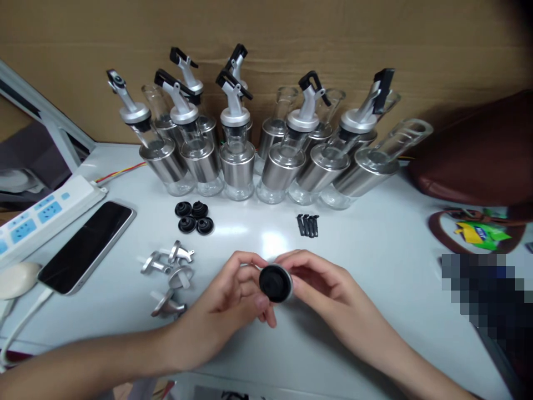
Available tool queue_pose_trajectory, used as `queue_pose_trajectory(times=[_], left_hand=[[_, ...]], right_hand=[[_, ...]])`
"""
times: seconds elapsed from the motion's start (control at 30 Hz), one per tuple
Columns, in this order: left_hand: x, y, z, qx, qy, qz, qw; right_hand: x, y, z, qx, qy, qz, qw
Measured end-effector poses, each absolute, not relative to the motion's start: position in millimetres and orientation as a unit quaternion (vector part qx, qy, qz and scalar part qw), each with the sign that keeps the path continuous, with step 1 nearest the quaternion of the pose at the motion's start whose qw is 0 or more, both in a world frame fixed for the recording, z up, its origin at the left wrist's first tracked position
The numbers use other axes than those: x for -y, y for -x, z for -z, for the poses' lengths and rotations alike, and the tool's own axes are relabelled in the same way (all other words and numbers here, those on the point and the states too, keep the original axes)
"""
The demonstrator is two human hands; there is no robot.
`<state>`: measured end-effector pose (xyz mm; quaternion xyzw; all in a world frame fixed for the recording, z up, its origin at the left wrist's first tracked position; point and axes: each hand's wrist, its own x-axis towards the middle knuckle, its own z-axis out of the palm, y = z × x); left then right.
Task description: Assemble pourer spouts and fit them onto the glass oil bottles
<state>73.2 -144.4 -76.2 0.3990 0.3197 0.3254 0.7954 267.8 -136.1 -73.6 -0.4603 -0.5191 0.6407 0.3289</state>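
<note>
Between my two hands is a round pourer top (276,283) with a black stopper facing up and a silver rim. My left hand (239,297) grips its left side with thumb and fingers. On the opposite edge, my right hand (318,278) pinches the rim. Left of my hands lie several silver pourer spouts (169,272) with pale tubes. Black rubber stoppers (194,217) form a small cluster beyond them. Several small black levers (307,225) lie side by side beyond my right hand.
Glass bottles with steel bands (237,166) stand at the back, several with silver pourers. A power strip (45,216) and a phone (86,247) lie at left. At right are a brown bag (474,155) and a green and yellow packet (481,234).
</note>
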Motion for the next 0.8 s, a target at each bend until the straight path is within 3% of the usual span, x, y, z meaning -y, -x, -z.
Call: queue_pose_trajectory(times=[0.1, 0.37, 0.8], left_hand=[[142, -74, 81, -0.322, -0.376, -0.318, 0.808], [142, -77, 92, -0.329, -0.351, -0.284, 0.83], [146, -75, 97, -0.318, -0.396, -0.289, 0.812]], right_hand=[[139, -266, 76, 0.553, 0.478, -0.611, 0.304], [137, -270, 68, 0.466, 0.429, -0.733, 0.251], [141, -267, 72, 0.541, 0.433, -0.682, 0.234]])
